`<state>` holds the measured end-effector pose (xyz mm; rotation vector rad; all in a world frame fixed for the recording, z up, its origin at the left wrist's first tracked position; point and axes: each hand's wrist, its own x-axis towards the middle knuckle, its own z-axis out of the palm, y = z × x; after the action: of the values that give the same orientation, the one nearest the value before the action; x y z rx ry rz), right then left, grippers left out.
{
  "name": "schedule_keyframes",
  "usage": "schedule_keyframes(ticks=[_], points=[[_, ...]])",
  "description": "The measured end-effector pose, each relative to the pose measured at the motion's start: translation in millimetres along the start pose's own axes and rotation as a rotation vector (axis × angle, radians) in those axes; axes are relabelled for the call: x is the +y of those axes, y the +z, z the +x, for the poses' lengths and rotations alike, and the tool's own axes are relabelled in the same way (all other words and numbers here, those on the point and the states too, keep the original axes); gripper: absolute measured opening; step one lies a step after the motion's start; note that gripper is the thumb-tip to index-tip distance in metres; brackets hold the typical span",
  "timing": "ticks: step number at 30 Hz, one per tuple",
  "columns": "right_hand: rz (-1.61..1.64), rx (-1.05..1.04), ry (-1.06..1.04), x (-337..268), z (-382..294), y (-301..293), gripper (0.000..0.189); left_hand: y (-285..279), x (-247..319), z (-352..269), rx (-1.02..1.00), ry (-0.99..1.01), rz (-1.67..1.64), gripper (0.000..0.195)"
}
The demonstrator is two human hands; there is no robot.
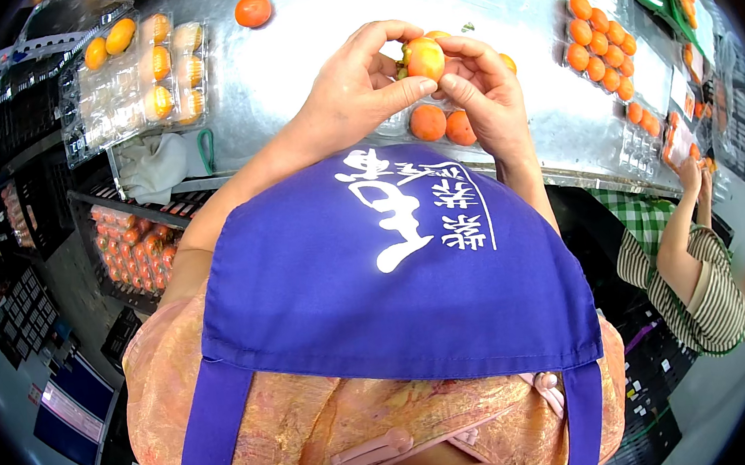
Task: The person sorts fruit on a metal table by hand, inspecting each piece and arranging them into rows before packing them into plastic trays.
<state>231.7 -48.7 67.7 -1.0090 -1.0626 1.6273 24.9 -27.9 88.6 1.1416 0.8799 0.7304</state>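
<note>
Both my hands hold one orange-yellow persimmon (426, 59) above the metal table (315, 31). The fingers and thumb of my left hand (365, 74) are on its left side, by the green calyx. My right hand (484, 83) grips its right side between fingertips and thumb. Beneath my hands, two deeper orange persimmons (428, 122) sit in a clear plastic tray, which my hands partly hide. Parts of more fruit show behind my right fingers. A single red-orange persimmon (253, 11) lies on the table to the upper left.
Stacked clear clamshell trays (108, 96), some with fruit, stand at the left, near a grey cloth (153, 166). A filled tray of persimmons (599, 46) lies at the right. Below the table's left edge is a crate of packed fruit (138, 246). A co-worker (688, 265) handles fruit at the far right.
</note>
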Motion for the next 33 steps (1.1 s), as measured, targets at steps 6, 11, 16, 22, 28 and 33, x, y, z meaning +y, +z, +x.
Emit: schedule_keyframes(ticks=[6, 11, 16, 22, 28, 33], points=[[-0.053, 0.015, 0.032, 1, 2, 2, 0.038, 2, -9, 4, 0.045, 0.349, 0.311, 0.043], [-0.074, 0.011, 0.029, -3, 5, 12, 0.040, -1, -13, 4, 0.034, 0.376, 0.280, 0.040], [-0.013, -0.013, 0.041, -2, 3, 5, 0.042, 1, -9, 2, 0.071, 0.294, 0.110, 0.036], [-0.034, -0.011, 0.003, 2, 3, 6, 0.041, 0, -14, 3, 0.122, 0.363, 0.138, 0.028], [-0.234, 0.106, -0.082, 3, 5, 23, 0.028, 3, -10, 4, 0.112, 0.476, 0.333, 0.027], [-0.166, 0.212, -0.001, 2, 11, 26, 0.024, -1, -14, 5, 0.056, 0.550, 0.445, 0.026]])
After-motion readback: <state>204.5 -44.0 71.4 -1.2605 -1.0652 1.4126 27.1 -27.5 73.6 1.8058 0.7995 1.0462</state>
